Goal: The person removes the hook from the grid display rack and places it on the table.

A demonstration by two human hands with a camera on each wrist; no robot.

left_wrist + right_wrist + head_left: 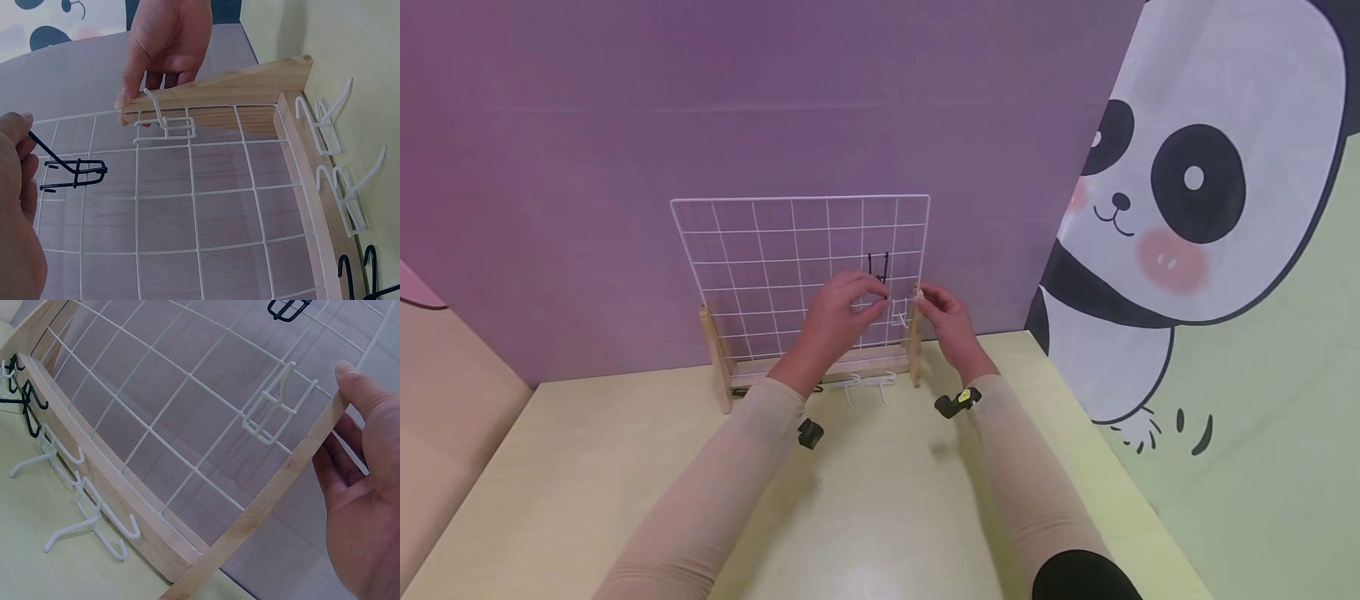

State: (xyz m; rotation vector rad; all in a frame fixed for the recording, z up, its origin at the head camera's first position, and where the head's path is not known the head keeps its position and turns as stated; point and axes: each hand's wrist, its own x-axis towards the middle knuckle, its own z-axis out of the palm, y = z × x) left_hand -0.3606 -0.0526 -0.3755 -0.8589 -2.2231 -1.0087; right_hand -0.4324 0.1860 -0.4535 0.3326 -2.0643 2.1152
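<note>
A white wire grid panel (801,198) stands in a wooden stand (916,342). On the panel hangs a black wire hook (76,172), its prong slanting up toward my left hand (835,312). That hand pinches the prong's tip between thumb and finger in the left wrist view. My right hand (953,327) grips the top of the stand's right post (275,481), thumb on the near side and fingers behind, at the panel's side edge. Between the two hands a white wire hook (286,384) hangs on the panel, close to that post.
Two more white hooks (94,519) lean at the stand's base on the pale table (865,500). Farther left along the base lie black hooks (28,403). A purple wall (625,167) rises behind, and a panda picture (1195,183) covers the right wall.
</note>
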